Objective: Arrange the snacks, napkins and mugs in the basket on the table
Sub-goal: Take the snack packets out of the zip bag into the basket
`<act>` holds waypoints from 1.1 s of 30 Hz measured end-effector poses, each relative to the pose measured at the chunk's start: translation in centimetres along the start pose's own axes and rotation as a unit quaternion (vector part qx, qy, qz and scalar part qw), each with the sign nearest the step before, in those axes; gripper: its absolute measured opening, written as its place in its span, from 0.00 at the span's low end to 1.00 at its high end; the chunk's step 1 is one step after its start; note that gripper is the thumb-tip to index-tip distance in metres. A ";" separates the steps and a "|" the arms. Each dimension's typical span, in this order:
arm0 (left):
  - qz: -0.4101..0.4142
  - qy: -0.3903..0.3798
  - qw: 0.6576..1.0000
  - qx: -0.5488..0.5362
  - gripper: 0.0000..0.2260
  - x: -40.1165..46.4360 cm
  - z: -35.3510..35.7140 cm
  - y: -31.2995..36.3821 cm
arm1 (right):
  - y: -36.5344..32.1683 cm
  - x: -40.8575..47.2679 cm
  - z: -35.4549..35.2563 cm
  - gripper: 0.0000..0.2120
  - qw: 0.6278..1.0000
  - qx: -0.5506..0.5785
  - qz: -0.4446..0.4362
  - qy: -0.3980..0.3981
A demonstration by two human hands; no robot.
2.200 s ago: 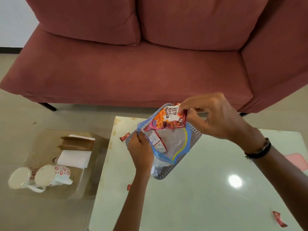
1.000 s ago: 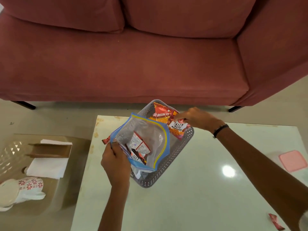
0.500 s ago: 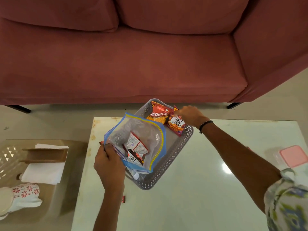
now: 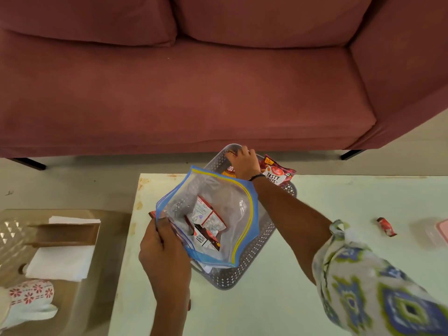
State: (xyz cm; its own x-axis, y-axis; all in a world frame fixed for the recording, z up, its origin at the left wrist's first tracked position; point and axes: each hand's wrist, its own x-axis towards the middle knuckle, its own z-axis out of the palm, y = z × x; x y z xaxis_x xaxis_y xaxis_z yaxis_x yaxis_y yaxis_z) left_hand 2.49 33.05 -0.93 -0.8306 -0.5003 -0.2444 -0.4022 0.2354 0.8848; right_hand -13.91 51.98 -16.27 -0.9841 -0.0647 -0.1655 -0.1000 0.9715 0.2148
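head: left hand (image 4: 163, 253) pinched zip bag (image 4: 213, 214) edge, bag held over grey basket (image 4: 244, 275) on worktop (image 4: 315, 299) | right hand (image 4: 244, 163) at basket's far end on orange snack pack (image 4: 229, 170), grip unclear | Tasty Nuts pack (image 4: 276, 174) leaned on far rim

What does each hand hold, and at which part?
The left hand pinches the zip bag at its open rim's near corner. The right hand is on the orange packet in the basket; its grip is hidden.

Red snack packets (image 4: 276, 174) lean in the grey perforated basket (image 4: 263, 235) on the table (image 4: 278, 309).
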 end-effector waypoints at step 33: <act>0.034 -0.005 0.998 0.056 0.17 -4.0 -1.5 -0.1 | -8.9 -14.4 -9.8 0.16 0.938 0.184 -0.068 -0.286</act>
State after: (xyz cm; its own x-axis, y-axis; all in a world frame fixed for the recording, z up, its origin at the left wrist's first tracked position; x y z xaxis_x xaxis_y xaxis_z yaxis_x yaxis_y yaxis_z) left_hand 6.46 33.82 0.54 -0.8614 -0.4712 -0.1897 -0.3844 0.3604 0.8499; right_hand -0.28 42.04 -6.33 -0.7150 -0.1631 -0.6798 -0.0571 0.9828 -0.1758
